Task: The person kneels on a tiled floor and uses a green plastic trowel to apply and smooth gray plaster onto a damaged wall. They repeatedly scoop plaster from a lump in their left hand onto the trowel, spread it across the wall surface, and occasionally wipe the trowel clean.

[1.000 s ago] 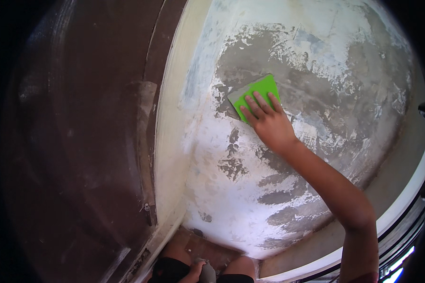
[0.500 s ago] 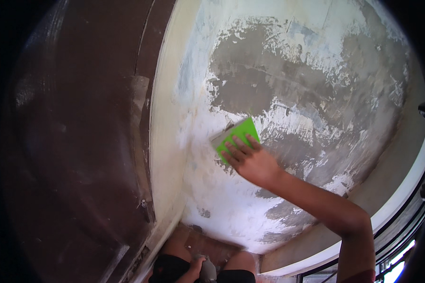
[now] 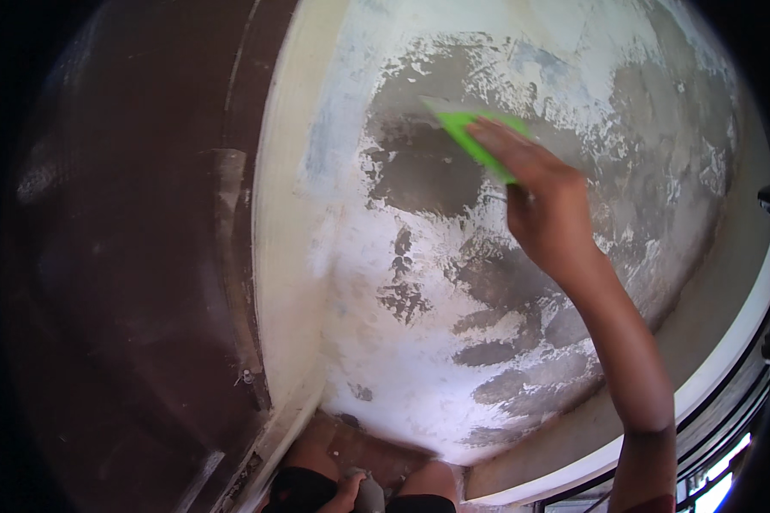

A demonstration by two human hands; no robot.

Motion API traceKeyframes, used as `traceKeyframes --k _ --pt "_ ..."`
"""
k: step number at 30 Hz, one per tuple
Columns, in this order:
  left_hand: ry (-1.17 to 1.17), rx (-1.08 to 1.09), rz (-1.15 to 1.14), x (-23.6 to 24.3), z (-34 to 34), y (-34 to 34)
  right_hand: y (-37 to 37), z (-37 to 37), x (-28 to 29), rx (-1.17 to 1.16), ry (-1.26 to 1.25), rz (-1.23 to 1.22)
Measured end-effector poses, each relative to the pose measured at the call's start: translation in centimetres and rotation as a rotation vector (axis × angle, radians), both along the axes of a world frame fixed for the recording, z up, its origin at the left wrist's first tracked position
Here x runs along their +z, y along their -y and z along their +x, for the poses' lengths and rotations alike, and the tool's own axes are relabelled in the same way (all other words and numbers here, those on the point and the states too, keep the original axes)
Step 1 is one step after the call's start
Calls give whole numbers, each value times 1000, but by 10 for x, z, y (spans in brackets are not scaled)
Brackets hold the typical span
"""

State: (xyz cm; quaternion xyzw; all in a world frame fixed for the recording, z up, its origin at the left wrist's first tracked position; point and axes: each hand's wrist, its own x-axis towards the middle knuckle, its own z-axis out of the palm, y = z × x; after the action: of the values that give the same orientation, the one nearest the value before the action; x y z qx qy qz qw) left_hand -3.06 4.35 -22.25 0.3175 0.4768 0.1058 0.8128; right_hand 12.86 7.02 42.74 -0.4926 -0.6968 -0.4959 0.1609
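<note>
"Two questions first: what lies to the left, and what is held there?"

"On the left, a dark brown panel (image 3: pixel 128 256) fills the side, edged by a tall cream frame (image 3: pixel 287 214). Just right of that, at the near edge between my knees (image 3: pixel 434 483), my left hand (image 3: pixel 349 492) has its fingers closed on a grey object (image 3: pixel 371 496). It is cut off below, so I cannot tell what it is."

"And farther right?"

"A white wall (image 3: pixel 368 342) with ragged grey patches (image 3: pixel 428 179). My right hand (image 3: pixel 552 184) is raised before it, fingers drawn narrow around a green spreader (image 3: pixel 470 141). The spreader sits over the far, largest patch, tilted, its pale edge pointing far left. It is blurred; I cannot tell whether it touches. On the right, a curved beige border (image 3: pixel 727 278) and dark bars (image 3: pixel 719 427) close the scene."

"Which step is this?"

"I judge it to be spreading and smoothing grey filler, partly done, since the patches look uneven. The next move seems to call for laying the edge flat and drawing it with steady, even pressure."
</note>
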Motion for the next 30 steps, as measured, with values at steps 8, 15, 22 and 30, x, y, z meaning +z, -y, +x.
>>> traceKeyframes --k 8,15,22,30 --pt "-64 46 108 -26 4 1 -42 79 -70 -427 469 -173" --pt "-86 46 -36 -3 1 1 -20 78 -139 -419 486 -371" --pt "-76 -4 62 -9 4 -3 10 -7 -111 -79 -120 -545" --pt "-103 87 188 7 1 2 -42 -6 -8 -100 52 -119"
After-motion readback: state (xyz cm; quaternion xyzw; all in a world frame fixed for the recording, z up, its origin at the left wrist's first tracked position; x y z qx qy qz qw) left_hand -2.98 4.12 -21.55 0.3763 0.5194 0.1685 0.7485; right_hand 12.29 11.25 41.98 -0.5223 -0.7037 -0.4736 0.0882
